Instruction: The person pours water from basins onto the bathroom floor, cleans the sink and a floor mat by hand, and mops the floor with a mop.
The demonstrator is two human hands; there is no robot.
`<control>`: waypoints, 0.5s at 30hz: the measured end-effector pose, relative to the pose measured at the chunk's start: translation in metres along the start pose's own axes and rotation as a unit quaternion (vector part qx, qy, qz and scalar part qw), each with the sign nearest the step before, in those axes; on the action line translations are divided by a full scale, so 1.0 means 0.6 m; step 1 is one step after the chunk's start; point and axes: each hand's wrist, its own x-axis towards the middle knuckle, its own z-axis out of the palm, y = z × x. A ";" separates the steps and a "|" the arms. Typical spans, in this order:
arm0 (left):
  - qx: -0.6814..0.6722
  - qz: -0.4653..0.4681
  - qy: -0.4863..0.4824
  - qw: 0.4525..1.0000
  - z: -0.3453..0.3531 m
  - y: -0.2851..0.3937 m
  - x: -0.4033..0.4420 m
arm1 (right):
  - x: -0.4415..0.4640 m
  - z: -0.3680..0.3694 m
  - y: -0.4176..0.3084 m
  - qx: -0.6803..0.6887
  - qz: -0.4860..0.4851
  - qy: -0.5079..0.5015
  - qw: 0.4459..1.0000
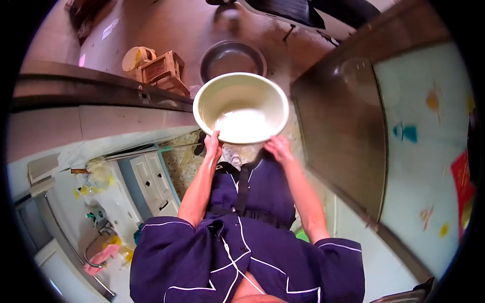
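Observation:
A large pale cream basin (207, 113) is held out in front of my body, its inside facing up toward me with a bright glare at the bottom. My left hand (213, 143) grips the near rim at its left, thumb over the edge. At the right of the same rim, my right hand (279, 147) is closed on the basin too, its fingers slightly blurred. The undersides of both grips are hidden behind the rim.
Beyond the basin, a dark round tub (233, 56) lies on the floor, left of it a wooden stool (164, 70). A brown door (341, 136) stands at the right. To the left are a sink counter (108, 202) and white cabinet (151, 177).

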 end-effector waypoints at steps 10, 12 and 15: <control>-0.048 0.000 0.084 0.995 0.152 0.022 0.141 | 0.227 0.124 -0.128 -0.072 0.085 -0.030 0.993; -0.071 -0.026 0.080 0.994 0.172 0.037 0.185 | 0.275 0.153 -0.142 -0.097 0.070 -0.025 0.993; -0.070 -0.065 0.067 0.993 0.173 0.035 0.281 | 0.360 0.176 -0.148 -0.084 0.080 -0.019 0.993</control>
